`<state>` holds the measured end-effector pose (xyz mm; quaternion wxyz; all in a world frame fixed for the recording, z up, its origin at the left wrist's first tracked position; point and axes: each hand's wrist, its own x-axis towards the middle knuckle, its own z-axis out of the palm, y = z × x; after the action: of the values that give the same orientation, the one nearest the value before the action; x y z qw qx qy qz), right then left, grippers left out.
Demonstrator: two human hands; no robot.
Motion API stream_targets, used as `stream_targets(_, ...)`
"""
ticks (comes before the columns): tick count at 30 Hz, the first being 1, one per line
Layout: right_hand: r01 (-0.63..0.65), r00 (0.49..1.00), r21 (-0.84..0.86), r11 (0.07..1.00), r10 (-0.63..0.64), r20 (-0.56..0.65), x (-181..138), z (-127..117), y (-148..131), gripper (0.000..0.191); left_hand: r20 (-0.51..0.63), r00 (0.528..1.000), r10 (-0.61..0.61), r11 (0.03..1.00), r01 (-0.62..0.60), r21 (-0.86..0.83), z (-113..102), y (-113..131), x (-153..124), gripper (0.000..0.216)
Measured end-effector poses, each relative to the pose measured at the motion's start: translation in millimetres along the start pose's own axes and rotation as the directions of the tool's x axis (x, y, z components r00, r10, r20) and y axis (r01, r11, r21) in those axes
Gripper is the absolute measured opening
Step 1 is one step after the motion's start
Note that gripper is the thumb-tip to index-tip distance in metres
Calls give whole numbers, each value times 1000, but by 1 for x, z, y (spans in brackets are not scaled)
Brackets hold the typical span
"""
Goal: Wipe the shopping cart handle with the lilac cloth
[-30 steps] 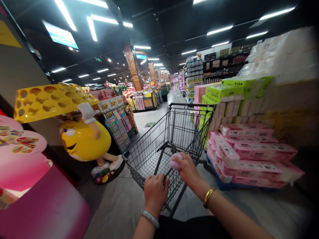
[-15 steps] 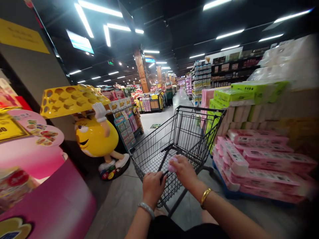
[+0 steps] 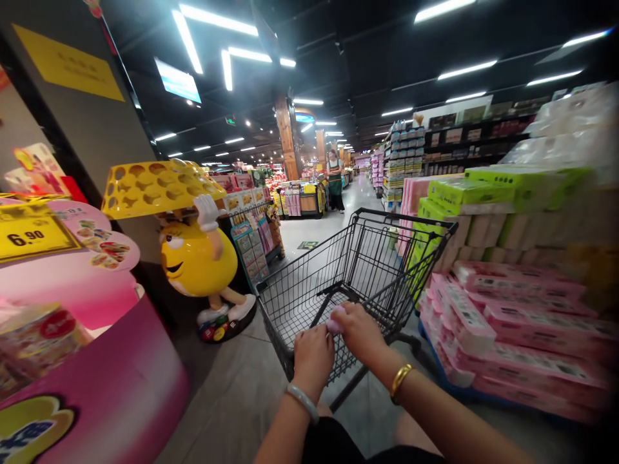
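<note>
A black wire shopping cart (image 3: 309, 267) stands in front of me, its basket bare mesh where I can see into it. My left hand (image 3: 313, 357), a pale bangle at its wrist, is curled over the near end of the cart, where the handle is mostly hidden. Beside it my right hand (image 3: 360, 332), with a gold bracelet, is closed around a small soft-looking lilac thing (image 3: 335, 320). This lilac thing sits between both hands, touching or close to the left fingers. Whether the right fingers also hold the handle is hidden.
At left are a pink display bin (image 3: 97, 367) and a yellow candy-character figure (image 3: 203, 258). Pink packs (image 3: 512, 335) and green packs (image 3: 464, 193) are stacked at right. A person in an apron (image 3: 334, 180) stands farther down the aisle floor (image 3: 355, 193).
My left hand has moved up and right, closer to the right hand and the lilac thing. The surroundings and cart have shifted somewhat to the right in view.
</note>
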<state>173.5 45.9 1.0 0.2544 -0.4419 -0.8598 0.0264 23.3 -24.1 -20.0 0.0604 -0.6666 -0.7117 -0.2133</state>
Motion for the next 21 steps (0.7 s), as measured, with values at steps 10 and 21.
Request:
stream_targets(10, -24, 1000, -45, 999, 24, -4, -8, 0, 6, 35, -134, 991, -6, 1000, 4, -9, 20, 1, -6, 11)
stream_targets(21, -28, 1000, -47, 999, 28, 7, -11, -8, -6, 37, -182, 983, -3, 999, 13, 52, 3, -13, -21, 8)
